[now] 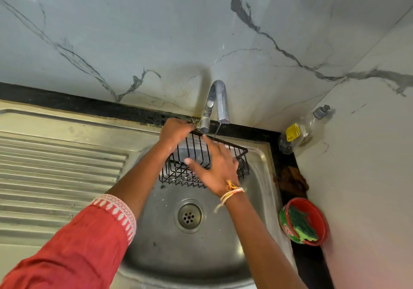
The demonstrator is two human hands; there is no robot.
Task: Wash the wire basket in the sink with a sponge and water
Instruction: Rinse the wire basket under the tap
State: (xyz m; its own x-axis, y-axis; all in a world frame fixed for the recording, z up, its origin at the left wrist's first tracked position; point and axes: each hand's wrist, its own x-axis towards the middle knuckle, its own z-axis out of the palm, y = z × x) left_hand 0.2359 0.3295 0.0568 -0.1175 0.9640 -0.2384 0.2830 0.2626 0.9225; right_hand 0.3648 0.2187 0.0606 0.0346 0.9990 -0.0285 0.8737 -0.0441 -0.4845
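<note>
The left hand (176, 131) had its fingers curled over the top rim of the wire basket (201, 165), gripping it right by the base of the tap (215, 105), just above the middle of the frame. The right hand (218, 170) was spread flat across the front of the basket, fingers straight and relaxed, thumb pointing left, pressing or rubbing rather than holding anything. No sponge in it as far as I could see.

The basket itself sat tilted up inside the sink (156, 244), toward the back, with only a thin trickle of water (216, 131) coming off the spout onto its back edge.

The green sponge (301, 224) was parked in the red bowl (321, 212) on the dark surface at the right edge, well apart from both hands.

What I'd worry about: wet wire plus a one-handed grip, so the basket could slip and clatter down toward the drain (189, 216). That trickle also looked too weak to rinse much. And bare fingers rubbing along wire ends could snag, same for the thread bracelet (230, 191) on the right wrist.
</note>
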